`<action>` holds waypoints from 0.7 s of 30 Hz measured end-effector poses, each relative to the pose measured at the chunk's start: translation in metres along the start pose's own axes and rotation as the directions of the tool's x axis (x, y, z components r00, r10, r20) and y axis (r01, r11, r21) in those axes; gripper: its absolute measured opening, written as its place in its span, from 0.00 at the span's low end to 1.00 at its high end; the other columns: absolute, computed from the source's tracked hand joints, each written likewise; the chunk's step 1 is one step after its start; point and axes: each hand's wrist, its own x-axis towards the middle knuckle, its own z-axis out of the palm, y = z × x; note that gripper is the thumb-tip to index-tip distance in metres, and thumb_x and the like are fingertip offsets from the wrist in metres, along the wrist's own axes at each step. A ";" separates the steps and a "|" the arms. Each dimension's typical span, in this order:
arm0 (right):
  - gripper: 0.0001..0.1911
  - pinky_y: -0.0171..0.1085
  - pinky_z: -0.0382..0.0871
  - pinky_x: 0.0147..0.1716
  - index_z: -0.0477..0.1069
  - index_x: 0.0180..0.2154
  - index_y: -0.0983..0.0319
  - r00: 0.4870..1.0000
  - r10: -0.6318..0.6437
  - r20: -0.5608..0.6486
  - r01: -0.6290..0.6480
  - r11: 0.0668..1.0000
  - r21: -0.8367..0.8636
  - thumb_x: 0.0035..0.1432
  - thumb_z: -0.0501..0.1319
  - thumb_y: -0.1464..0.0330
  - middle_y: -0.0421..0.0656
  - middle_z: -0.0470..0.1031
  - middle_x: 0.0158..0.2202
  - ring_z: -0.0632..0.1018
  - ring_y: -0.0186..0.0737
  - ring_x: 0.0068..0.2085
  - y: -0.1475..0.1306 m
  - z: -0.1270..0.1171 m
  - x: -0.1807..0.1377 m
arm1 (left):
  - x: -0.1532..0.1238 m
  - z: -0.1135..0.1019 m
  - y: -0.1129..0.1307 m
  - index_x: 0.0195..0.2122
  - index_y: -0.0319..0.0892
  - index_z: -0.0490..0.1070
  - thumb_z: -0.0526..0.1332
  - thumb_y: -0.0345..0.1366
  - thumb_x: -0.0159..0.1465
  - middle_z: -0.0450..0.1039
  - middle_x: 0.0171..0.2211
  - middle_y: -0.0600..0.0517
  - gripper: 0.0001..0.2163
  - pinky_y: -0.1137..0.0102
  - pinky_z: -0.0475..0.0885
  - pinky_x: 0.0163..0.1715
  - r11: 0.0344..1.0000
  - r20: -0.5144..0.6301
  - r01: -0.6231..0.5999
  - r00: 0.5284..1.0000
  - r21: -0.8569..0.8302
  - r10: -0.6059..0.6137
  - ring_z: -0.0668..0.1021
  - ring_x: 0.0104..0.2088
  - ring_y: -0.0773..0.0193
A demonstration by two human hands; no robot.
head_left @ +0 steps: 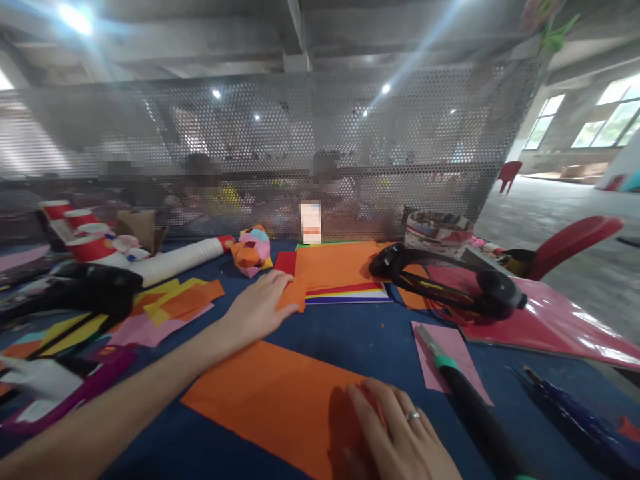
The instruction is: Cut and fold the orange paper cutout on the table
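Blue cloth covers a craft table [360, 337] that stands before a perforated metal screen [280, 147], with blurred people seated behind it. On the near part of the table lies a large orange paper sheet [270, 397], flat and slightly askew. The right hand [400, 433], a ring on one finger, lies palm down on that sheet's right end, fingers close together and pressing the paper flat. The left hand [257, 307] reaches farther out across the table and pinches a small orange paper piece [294, 295] between thumb and fingers, just beside a stack of coloured paper sheets [340, 273] topped with orange. To the right of the sheet, a black-handled craft knife [465, 393] lies across a pink paper scrap [450, 360]. Beyond it, black headphones [450, 280] rest on a red plastic folder [550, 320]. Far left, red and white paper cups [85, 237] stand near loose yellow, orange and pink scraps [160, 307].
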 end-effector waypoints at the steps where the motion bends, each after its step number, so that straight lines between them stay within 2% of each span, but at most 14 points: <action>1: 0.23 0.38 0.76 0.35 0.67 0.55 0.61 0.999 -0.006 0.033 0.007 1.000 -0.008 0.59 0.58 0.63 0.47 0.76 0.50 0.80 0.46 0.44 0.002 -0.002 0.002 | -0.014 0.001 0.007 0.56 0.42 0.61 0.56 0.45 0.65 0.63 0.58 0.43 0.20 0.57 0.63 0.56 0.999 0.001 -0.022 1.000 -0.033 0.022 0.67 0.59 0.52; 3: 0.25 0.39 0.76 0.35 0.67 0.55 0.62 0.996 -0.010 0.089 0.011 1.000 -0.018 0.56 0.60 0.64 0.48 0.76 0.50 0.79 0.47 0.43 0.005 -0.006 0.005 | -0.041 0.007 0.018 0.54 0.47 0.63 0.55 0.46 0.65 0.66 0.56 0.48 0.18 0.61 0.67 0.54 0.992 0.052 -0.056 0.997 -0.116 0.063 0.71 0.56 0.56; 6: 0.27 0.40 0.76 0.35 0.67 0.55 0.62 0.988 0.017 0.156 -0.017 1.000 0.002 0.52 0.63 0.68 0.48 0.76 0.47 0.78 0.46 0.40 0.004 -0.011 0.012 | -0.072 0.016 0.027 0.54 0.47 0.64 0.61 0.44 0.62 0.65 0.57 0.48 0.20 0.59 0.64 0.57 0.957 0.190 -0.066 0.974 -0.283 0.123 0.69 0.58 0.55; 9: 0.29 0.41 0.76 0.35 0.66 0.56 0.62 0.979 0.052 0.195 -0.057 0.998 0.019 0.50 0.65 0.69 0.47 0.76 0.43 0.78 0.46 0.38 0.002 -0.014 0.019 | -0.081 0.020 0.030 0.56 0.46 0.63 0.64 0.42 0.59 0.63 0.57 0.48 0.24 0.57 0.63 0.58 0.947 0.226 -0.060 0.965 -0.315 0.136 0.66 0.58 0.53; 11: 0.28 0.41 0.76 0.34 0.66 0.56 0.61 0.977 0.042 0.209 -0.049 0.999 0.025 0.51 0.64 0.70 0.45 0.76 0.41 0.78 0.46 0.37 0.000 -0.015 0.021 | -0.077 0.019 0.031 0.52 0.45 0.65 0.67 0.41 0.55 0.65 0.53 0.49 0.24 0.57 0.65 0.55 0.941 0.236 -0.041 0.963 -0.336 0.127 0.68 0.55 0.53; 15: 0.29 0.39 0.76 0.37 0.63 0.58 0.61 0.973 0.011 0.231 -0.027 0.998 0.065 0.53 0.60 0.74 0.45 0.77 0.43 0.79 0.45 0.41 -0.004 -0.014 0.020 | -0.066 0.018 0.032 0.39 0.44 0.69 0.69 0.38 0.52 0.68 0.43 0.52 0.15 0.60 0.68 0.48 0.919 0.201 -0.033 0.972 -0.392 0.121 0.71 0.47 0.55; 19: 0.30 0.38 0.77 0.37 0.60 0.60 0.61 0.977 -0.001 0.213 -0.017 0.996 0.085 0.55 0.58 0.74 0.45 0.77 0.44 0.79 0.44 0.43 -0.008 -0.012 0.016 | -0.065 0.020 0.033 0.32 0.44 0.68 0.62 0.34 0.59 0.70 0.37 0.53 0.03 0.66 0.68 0.41 0.891 0.113 -0.050 0.987 -0.452 0.113 0.73 0.39 0.62; 21: 0.30 0.38 0.77 0.38 0.59 0.60 0.62 0.982 -0.009 0.190 -0.009 0.995 0.095 0.56 0.58 0.72 0.46 0.76 0.45 0.79 0.44 0.43 -0.008 -0.012 0.014 | -0.067 0.019 0.033 0.29 0.44 0.68 0.59 0.35 0.62 0.72 0.34 0.54 0.04 0.69 0.68 0.38 0.877 0.071 -0.061 0.992 -0.477 0.107 0.74 0.36 0.65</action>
